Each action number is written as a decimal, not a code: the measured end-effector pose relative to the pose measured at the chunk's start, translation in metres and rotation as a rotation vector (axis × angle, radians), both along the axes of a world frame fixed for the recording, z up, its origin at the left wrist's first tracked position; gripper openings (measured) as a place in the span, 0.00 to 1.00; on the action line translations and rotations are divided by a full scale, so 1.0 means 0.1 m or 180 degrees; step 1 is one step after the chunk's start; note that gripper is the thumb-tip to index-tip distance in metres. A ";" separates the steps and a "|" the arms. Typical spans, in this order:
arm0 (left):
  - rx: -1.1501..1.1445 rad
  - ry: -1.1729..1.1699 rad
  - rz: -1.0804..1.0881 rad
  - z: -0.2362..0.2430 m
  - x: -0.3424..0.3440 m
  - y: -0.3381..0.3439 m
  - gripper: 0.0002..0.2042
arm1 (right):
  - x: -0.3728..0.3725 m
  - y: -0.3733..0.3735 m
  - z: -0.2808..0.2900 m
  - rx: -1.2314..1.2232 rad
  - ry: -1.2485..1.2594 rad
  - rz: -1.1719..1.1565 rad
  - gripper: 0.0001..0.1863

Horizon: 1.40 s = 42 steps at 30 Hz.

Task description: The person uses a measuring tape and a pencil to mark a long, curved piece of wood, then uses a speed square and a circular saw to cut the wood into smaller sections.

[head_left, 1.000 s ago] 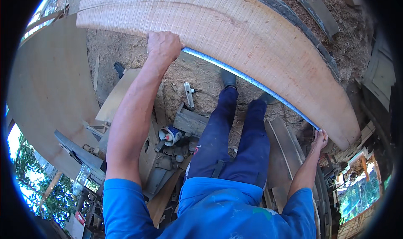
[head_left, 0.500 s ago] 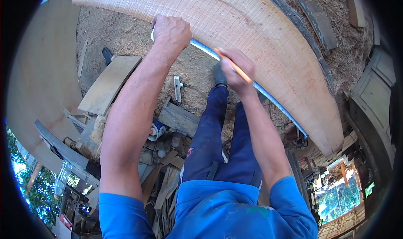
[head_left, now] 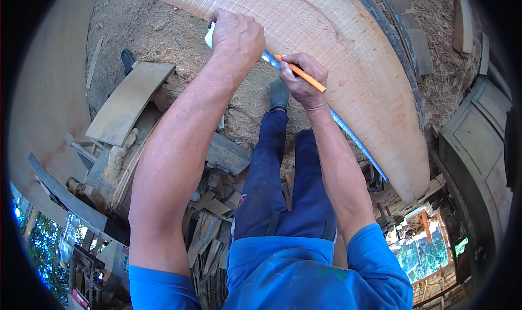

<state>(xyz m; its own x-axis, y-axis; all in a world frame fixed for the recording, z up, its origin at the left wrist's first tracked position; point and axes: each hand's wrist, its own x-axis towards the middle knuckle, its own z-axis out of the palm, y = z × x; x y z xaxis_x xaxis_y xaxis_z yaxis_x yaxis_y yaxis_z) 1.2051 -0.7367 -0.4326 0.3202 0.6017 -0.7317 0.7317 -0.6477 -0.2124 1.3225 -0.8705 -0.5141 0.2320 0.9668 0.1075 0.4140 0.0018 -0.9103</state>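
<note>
A wide pale wooden plank point(head_left: 326, 32) arcs across the top of the view. A long blue-grey straightedge point(head_left: 356, 141) lies along its near edge. My left hand point(head_left: 236, 35) presses down on the straightedge's left end, fingers closed over it. My right hand point(head_left: 304, 81) sits just to the right, gripping an orange pencil point(head_left: 300, 73) whose tip points at the plank beside the straightedge. My legs in dark blue trousers stand below the plank on sawdust.
A short board point(head_left: 128, 100) lies at the left over a heap of offcuts and tools point(head_left: 212, 201). Sawdust point(head_left: 157, 32) covers the ground. Panelled wooden doors point(head_left: 478, 141) stand at the right. A dark beam point(head_left: 405, 32) runs behind the plank.
My right hand left the straightedge's far right end, took up an orange pencil and came in beside my left hand. The view has drawn closer to the plank.
</note>
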 end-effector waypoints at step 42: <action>0.0424 -0.0355 -0.0074 -0.08 -0.15 -0.16 0.11 | 0.02 -0.01 -0.03 0.0207 -0.0042 0.0026 0.04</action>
<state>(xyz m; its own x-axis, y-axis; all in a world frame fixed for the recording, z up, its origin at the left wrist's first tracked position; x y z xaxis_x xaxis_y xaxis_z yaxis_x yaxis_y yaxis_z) 1.1900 -0.7530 -0.4402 0.4099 0.6826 -0.6050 0.7408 -0.6362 -0.2158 1.3240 -0.8717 -0.5167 0.2224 0.9595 0.1731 0.4258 0.0642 -0.9026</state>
